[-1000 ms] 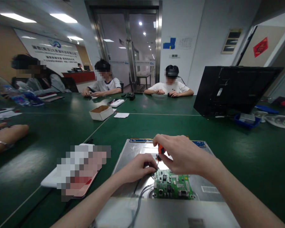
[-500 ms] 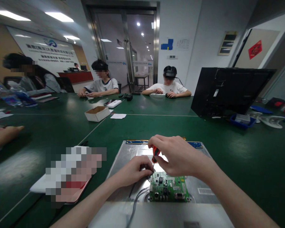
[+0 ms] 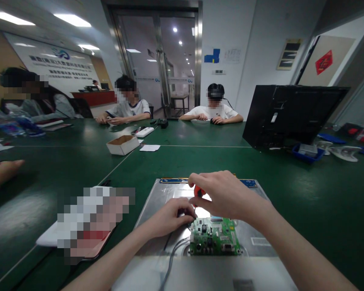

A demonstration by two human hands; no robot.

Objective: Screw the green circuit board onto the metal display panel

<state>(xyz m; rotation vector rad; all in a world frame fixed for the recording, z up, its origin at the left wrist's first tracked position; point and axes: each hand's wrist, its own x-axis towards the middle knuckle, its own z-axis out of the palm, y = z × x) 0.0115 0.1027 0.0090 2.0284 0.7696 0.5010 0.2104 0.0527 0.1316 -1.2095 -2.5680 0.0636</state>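
A silver metal display panel point(image 3: 154, 204) lies flat in front of me, with a green circuit board point(image 3: 214, 237) on its back. My right hand point(image 3: 223, 196) is closed around a red and black screwdriver point(image 3: 198, 191), whose shaft points down to the board's far left corner. Beside that tip, my left hand point(image 3: 173, 215) has its fingers pinched together; whatever they hold is hidden. Grey cables point(image 3: 170, 260) run from the board's left side toward me. Along the panel's far edge is a narrow blue circuit strip point(image 3: 249, 183), partly covered by my right hand.
Left of the panel lie blurred-out white and pink flat items point(image 3: 98, 222). Farther off are a white open box point(image 3: 123, 145) and paper point(image 3: 149, 148). A black monitor point(image 3: 294, 115) and blue tray point(image 3: 307, 154) stand at right. Several people sit around the green table point(image 3: 79, 169).
The right hand has turned slightly around the screwdriver, so less of its handle shows. My left hand stays at the board's corner. The whole view has shifted slightly.
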